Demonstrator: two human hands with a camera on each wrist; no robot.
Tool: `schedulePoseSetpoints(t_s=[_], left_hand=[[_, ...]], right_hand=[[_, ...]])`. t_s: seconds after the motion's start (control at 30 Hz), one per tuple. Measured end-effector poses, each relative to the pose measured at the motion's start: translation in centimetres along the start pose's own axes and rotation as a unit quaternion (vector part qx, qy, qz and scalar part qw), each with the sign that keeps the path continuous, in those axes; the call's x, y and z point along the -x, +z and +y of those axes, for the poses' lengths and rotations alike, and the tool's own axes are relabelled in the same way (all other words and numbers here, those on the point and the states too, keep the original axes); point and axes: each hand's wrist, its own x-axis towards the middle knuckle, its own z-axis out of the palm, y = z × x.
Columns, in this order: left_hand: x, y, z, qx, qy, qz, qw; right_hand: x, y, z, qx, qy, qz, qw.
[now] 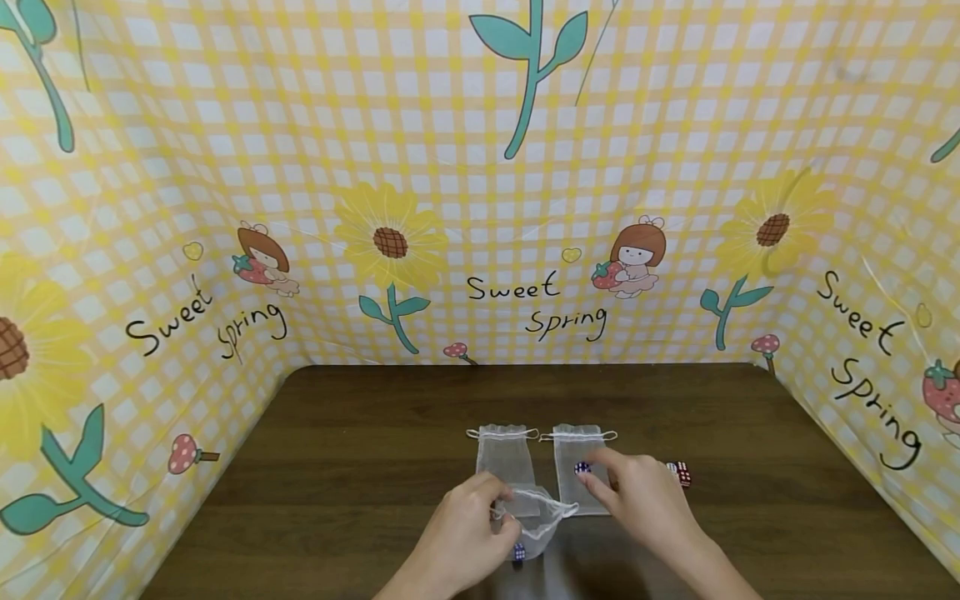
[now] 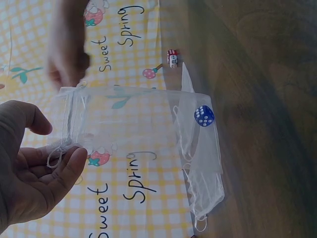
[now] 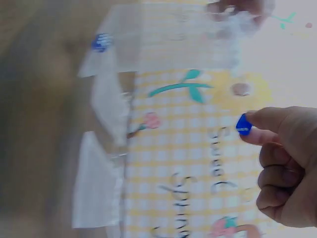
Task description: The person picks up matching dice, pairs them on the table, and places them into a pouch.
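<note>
My left hand [image 1: 471,525] pinches the mouth of a sheer white drawstring bag [image 2: 129,116], which hangs down with its opening spread. A blue die [image 2: 203,116] with white pips lies at the bottom of this bag. Between the thumb and index finger of my right hand [image 1: 648,500] is another blue die [image 3: 243,125]. That hand is to the right of the held bag and above a flat sheer bag [image 1: 592,496]. A second flat sheer bag [image 1: 504,454] lies partly behind the held one.
Red and white dice [image 1: 682,474] sit together on the dark wooden table [image 1: 360,467], just beyond my right hand. A yellow-checked cloth [image 1: 495,217] printed with flowers and lettering rises around the back and sides of the table.
</note>
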Motion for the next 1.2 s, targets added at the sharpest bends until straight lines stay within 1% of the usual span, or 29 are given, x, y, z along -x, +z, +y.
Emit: schedulePoseSetpoints(t_s=[0.1,0.17,0.23,0.3,0.37,0.47,0.53,0.63,0.73,0.87,1.0,1.07,1.2], left_hand=[[0.0,0.1,0.0,0.001,0.000,-0.002,1.0000],[0.0,0.1,0.0,0.005,-0.003,-0.008,1.0000],[0.0,0.1,-0.1,0.009,-0.004,-0.014,0.9998],[0.0,0.1,-0.1,0.013,-0.008,-0.023,0.9996],[0.0,0.0,-0.1,0.019,-0.014,-0.033,0.9992],[0.0,0.0,0.0,0.025,-0.022,-0.048,0.9983],[-0.1,-0.1,0.0,0.029,-0.024,-0.054,0.9978],[-0.1,-0.1,0.0,0.035,-0.026,-0.060,0.9973],[-0.1,-0.2,0.1,0.033,-0.025,-0.057,0.9975],[-0.1,-0.1,0.1,0.031,-0.026,-0.055,0.9976],[-0.2,-0.2,0.1,0.041,-0.028,-0.064,0.9968],[-0.2,-0.2,0.1,0.041,-0.026,-0.064,0.9967],[-0.2,-0.1,0.1,0.019,-0.013,-0.047,0.9986]], right_hand=[[-0.2,-1.1,-1.0,-0.026,-0.031,0.035,0.9986],[-0.2,-1.3,-1.7,-0.034,-0.063,0.054,0.9960],[-0.2,-1.3,-2.3,-0.036,-0.097,0.065,0.9925],[-0.1,-1.0,-2.9,-0.038,-0.122,0.057,0.9901],[0.0,-0.7,-3.4,-0.041,-0.133,0.035,0.9896],[0.2,-0.2,-3.9,-0.051,-0.131,-0.010,0.9901],[0.2,0.0,-4.1,-0.051,-0.129,-0.028,0.9899],[0.3,0.2,-4.3,-0.042,-0.134,-0.032,0.9896],[0.3,0.4,-4.4,-0.031,-0.139,-0.027,0.9894],[0.2,0.4,-4.4,-0.028,-0.138,-0.033,0.9895],[0.2,0.2,-4.3,-0.042,-0.132,-0.041,0.9895],[0.2,0.1,-4.1,-0.052,-0.129,-0.030,0.9898],[0.0,-0.5,-3.5,-0.050,-0.116,0.025,0.9917]])
